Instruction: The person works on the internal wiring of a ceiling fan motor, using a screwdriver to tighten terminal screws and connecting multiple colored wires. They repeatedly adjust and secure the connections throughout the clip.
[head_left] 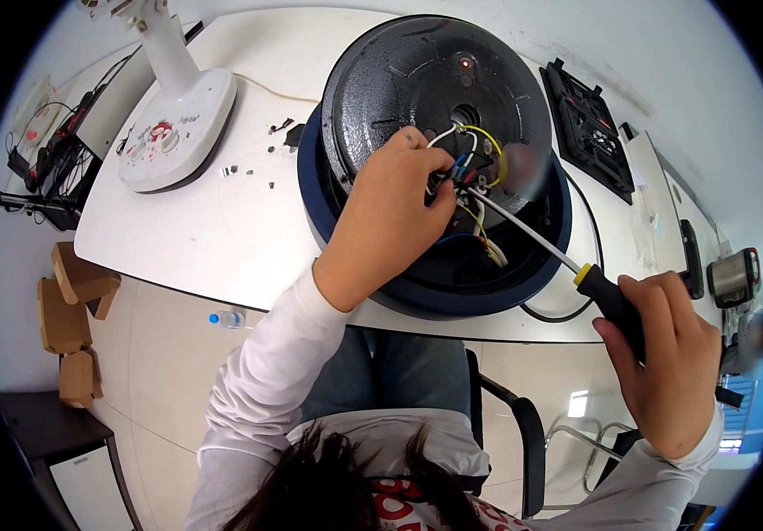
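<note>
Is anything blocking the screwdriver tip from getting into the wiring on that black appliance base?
The left hand pinches the coloured wires right beside the screwdriver tip, crowding it. The tip already reaches the wire cluster on the black base; nothing else visible blocks the shaft, held by the right hand.

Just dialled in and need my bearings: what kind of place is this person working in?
Probably a small appliance repair or assembly workshop. On a white table, an upturned round appliance lies open with its wires bared, the right hand works a screwdriver into it, and loose screws lie beside a white fan base.

Glossy speckled black metal base plate (417,80); smooth matt white table (213,230); shiny steel screwdriver (567,265) shaft, black plastic handle
</note>
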A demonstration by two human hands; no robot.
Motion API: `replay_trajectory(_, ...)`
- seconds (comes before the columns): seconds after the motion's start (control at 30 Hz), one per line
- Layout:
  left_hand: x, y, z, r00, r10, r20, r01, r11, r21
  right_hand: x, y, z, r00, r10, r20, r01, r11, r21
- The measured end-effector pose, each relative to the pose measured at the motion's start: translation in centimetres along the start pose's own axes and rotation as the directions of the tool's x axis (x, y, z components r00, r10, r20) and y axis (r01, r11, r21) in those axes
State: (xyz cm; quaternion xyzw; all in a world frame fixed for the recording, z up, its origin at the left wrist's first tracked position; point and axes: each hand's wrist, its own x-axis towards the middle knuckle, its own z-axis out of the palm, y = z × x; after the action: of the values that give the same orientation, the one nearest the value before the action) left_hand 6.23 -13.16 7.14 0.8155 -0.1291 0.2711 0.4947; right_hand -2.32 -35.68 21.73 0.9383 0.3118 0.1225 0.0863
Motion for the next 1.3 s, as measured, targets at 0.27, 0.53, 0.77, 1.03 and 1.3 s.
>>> replay_trajectory(0.27,0.2,0.4,0.0,0.999,-0.027,0.022,0.027,1.000,-0.002,1.6,3.0,0.9,0.976,0.108,0.191,-0.176,0.906,0.386)
replay_trajectory(0.53,0.1,0.5,-0.1,0.999,-0.025,0.030,0.025,1.000,0.000,-0.1,1.0,1.5,0.996,-0.076,-0.040,0.068,0.983,-0.173)
replay_trajectory(0.77,0.1,0.3,0.0,1.000,0.002,0.018,-0.002,1.000,0.007,1.7,3.8,0.4,0.722,0.218,0.657,-0.666,0.476,0.574)
replay_trajectory(1.03,0.1,0.3,-0.1,0.999,-0.021,0.028,0.020,0.999,0.035,0.9,3.4,2.5,0.987,0.134,0.084,-0.145,0.979,0.143)
replay_trajectory(1.3,0.0,0.2,-0.2,0.999,0.014,0.036,-0.016,0.999,0.044,-0.7,1.7,2.0,0.982,-0.125,-0.141,0.120,0.992,-0.040)
